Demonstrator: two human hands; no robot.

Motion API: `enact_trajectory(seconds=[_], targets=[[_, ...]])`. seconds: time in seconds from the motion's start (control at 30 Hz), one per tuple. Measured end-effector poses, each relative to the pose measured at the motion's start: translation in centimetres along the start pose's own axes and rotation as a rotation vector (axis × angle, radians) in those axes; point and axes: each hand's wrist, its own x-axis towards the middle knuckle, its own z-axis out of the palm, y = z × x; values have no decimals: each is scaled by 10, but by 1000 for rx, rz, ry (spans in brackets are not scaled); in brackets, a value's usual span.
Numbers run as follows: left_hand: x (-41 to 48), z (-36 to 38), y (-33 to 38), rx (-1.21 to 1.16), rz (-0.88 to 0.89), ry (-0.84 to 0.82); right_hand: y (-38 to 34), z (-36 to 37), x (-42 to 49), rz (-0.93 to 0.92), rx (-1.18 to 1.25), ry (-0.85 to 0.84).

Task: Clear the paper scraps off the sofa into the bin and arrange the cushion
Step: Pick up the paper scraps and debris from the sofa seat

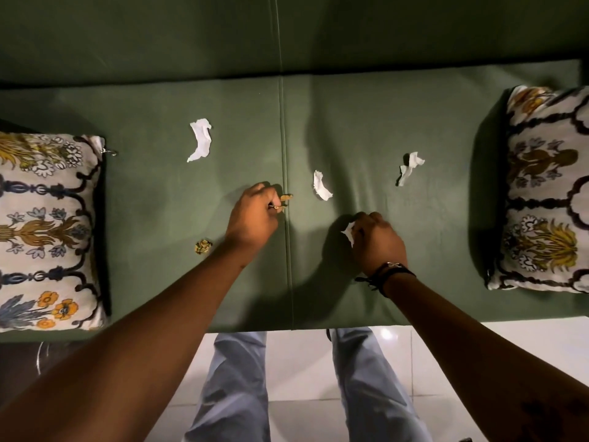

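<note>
Left hand (255, 215): closed on a brown scrap (284, 199), collecting. Right hand (373, 237): closed on a white scrap (349, 232). Three white scraps, one yellow wad (203, 246) remain on sofa (446, 122).

The sofa (382, 116) is plain dark green. Both cushions (47, 231) (548, 189) are off-white with yellow, brown and blue-grey flowers in dark scrollwork. Most scraps (200, 140) are white; one (202, 246) is yellowish.
</note>
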Motion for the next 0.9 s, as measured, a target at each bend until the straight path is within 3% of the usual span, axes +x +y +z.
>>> enact_trajectory(seconds=[0.07, 0.23, 0.4, 0.6, 0.7, 0.8, 0.9], targets=[[-4, 12, 13, -151, -45, 58, 9, -12, 4, 61, 109, 126], [15, 39, 49, -373, -187, -6, 34, -50, 45, 256, 369, 393], [39, 50, 72, -286, -275, 3, 32, -57, 72, 215, 461, 275], [37, 60, 69, -158, -295, -12, 34, -52, 91, 293, 175, 218], [19, 58, 60, -233, -302, 45, 29, -52, 87, 293, 118, 162], [-7, 54, 39, -372, -258, 115, 14, -47, 55, 220, 297, 184], [-43, 43, 11, -577, -259, 223, -6, -26, 5, 169, 523, 80]])
